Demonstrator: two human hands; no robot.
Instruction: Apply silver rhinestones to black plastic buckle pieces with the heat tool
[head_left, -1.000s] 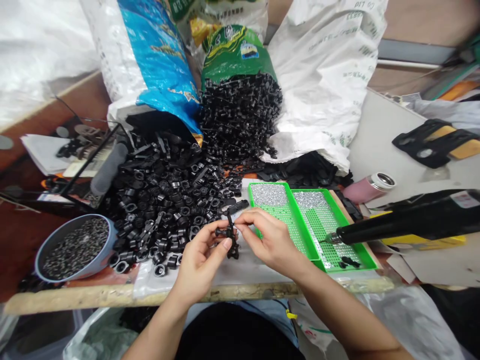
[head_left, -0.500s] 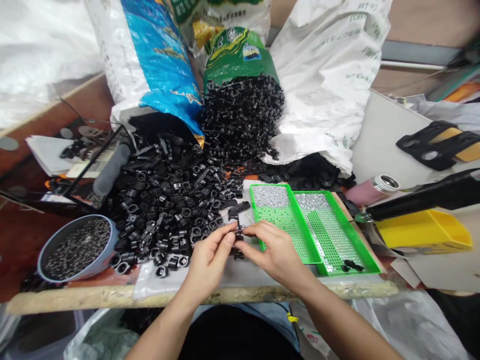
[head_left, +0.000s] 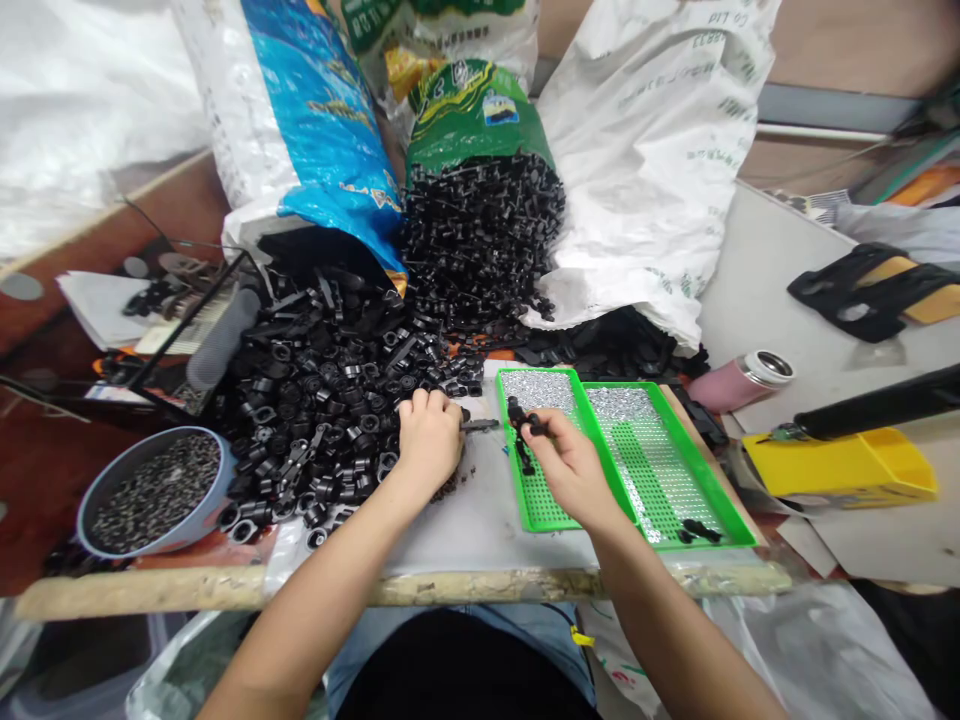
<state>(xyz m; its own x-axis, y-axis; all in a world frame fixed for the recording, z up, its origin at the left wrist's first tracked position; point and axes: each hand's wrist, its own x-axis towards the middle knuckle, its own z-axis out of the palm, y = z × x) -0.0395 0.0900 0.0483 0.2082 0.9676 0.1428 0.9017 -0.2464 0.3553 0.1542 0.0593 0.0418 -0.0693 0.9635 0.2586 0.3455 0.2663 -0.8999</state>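
Observation:
My right hand point(head_left: 566, 462) pinches a black plastic assembly point(head_left: 520, 430) and holds it over the left green perforated tray point(head_left: 541, 500), near the silver screws heaped at its far end. My left hand point(head_left: 429, 435) is curled, knuckles up, at the near edge of the big heap of black plastic parts point(head_left: 330, 390); its fingertips are hidden, so what they grip cannot be made out. A thin dark piece point(head_left: 480, 425) lies on the white sheet between the two hands.
A second green tray point(head_left: 705, 490) lies to the right with small black bits in it. A grey bowl of small dark parts point(head_left: 150, 492) stands at the left. Open sacks point(head_left: 480, 130) spill parts at the back. A pink flask point(head_left: 739, 378), a yellow bin point(head_left: 840, 465) and a dark tool point(head_left: 877, 405) are on the right.
The hands have parted: the right carried the black assembly right over the green tray, the left reached forward into the heap. The dark tool at the right has drawn back from the trays.

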